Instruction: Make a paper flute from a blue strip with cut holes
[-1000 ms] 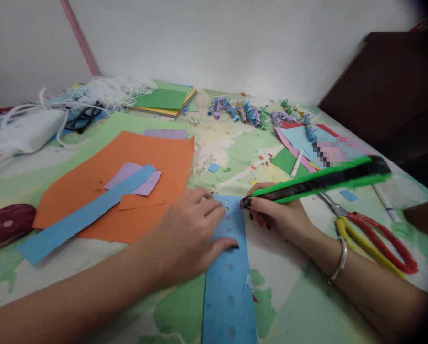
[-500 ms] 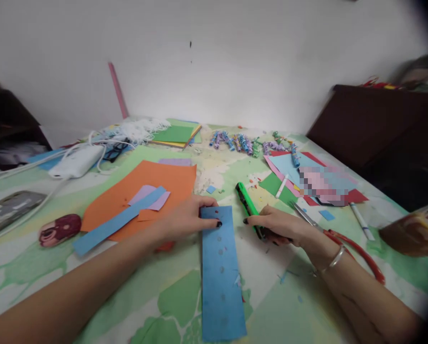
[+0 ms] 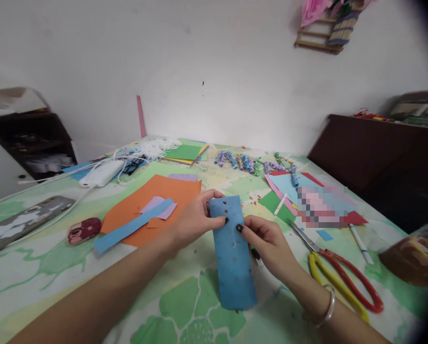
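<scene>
A long blue paper strip [image 3: 232, 258] with several small punched holes is lifted off the table, upper end raised. My left hand [image 3: 194, 220] pinches its upper left edge, fingers closed on it. My right hand [image 3: 267, 241] pinches the right edge near the top. Just behind my right hand, a bit of the green utility knife [image 3: 256, 254] lies on the table, mostly hidden.
Red and yellow scissors [image 3: 337, 277] lie right of my right hand. An orange sheet [image 3: 164, 193] with a blue strip and lilac scraps lies to the left. Curled paper rolls [image 3: 248, 162], coloured sheets, a marker [image 3: 360, 243], a white power bank [image 3: 101, 174] and a phone [image 3: 20, 222] are spread around.
My right hand put down the green knife and took the strip's right edge. Both hands lifted the blue strip off the table. The view tilted upward.
</scene>
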### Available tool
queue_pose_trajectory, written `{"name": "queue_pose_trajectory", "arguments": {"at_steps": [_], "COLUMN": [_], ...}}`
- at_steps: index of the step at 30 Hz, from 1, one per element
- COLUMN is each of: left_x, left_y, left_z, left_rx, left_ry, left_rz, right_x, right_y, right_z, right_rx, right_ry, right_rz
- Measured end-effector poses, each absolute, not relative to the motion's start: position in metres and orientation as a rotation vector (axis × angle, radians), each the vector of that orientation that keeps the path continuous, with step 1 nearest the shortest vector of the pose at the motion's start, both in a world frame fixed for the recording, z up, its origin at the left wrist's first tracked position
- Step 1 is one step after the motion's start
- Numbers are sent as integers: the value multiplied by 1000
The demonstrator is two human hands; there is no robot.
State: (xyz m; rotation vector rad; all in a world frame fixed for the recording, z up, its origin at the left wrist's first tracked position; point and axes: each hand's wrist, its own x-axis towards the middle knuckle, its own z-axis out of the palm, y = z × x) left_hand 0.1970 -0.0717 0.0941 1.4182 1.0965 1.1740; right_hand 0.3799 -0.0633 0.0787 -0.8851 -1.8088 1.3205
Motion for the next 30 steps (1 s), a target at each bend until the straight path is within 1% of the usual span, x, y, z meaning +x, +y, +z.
{"name": "queue_pose_trajectory", "arguments": {"at_steps": [6,12,16,21,26,30], "left_x": [202,203,205,204,198,194], "left_y": [-80,-84,-86,-86,-85,-85], "left_z": [90,90,88,86,88,91], "left_rx": [1263,1305,1399,1426,1203,921], "left_ry": [1049,1105,1212,1194,896,669], "left_rz": [1270,1238,1256,1256,1198,1161], "right_x": [379,377,375,375,377,378], "right_y": [-72,-79,-81,-80,-80,-79], "right_z": [77,80,81,80,81,84], "right_rx": [-865,-895,-914,-913,-866,-812], "right_ry": [-1817,-1904,-1925,-1867,-1762,-1692], "right_rz": [1181,969,916,1016,1245,1345]}}
